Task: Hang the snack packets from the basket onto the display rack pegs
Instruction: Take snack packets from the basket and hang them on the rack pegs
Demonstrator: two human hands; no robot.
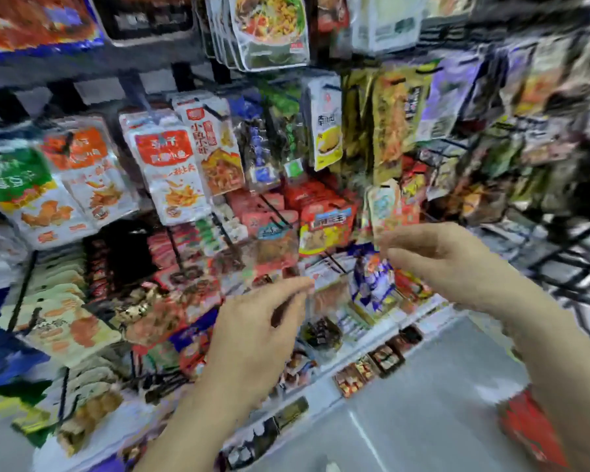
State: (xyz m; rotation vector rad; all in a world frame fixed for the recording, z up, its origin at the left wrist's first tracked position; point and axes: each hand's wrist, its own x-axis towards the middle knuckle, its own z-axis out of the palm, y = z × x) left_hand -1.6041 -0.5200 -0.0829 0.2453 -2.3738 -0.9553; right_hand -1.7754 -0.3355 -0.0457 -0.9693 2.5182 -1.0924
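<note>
Left of and above the left hand (252, 328), glossy flat packets (171, 175), white with orange print, hang in overlapping rows from thin black wire pegs (176, 247). The left hand reaches up to the rack with thumb and forefinger drawn together. Just above its fingertips a smeared reddish packet (276, 247) shows, but blur hides whether the hand pinches it. Between the hands sits a crinkled blue-and-white foil bag (372, 284). The right hand (450, 264) is raised with its fingers curled, their tips at the lower edge of a pale pouch (384, 206) with rounded corners. I cannot tell whether it grips the pouch. Beside the right forearm, low down, lies a blurred red shape (532, 434) on smooth grey floor (423, 403).
</note>
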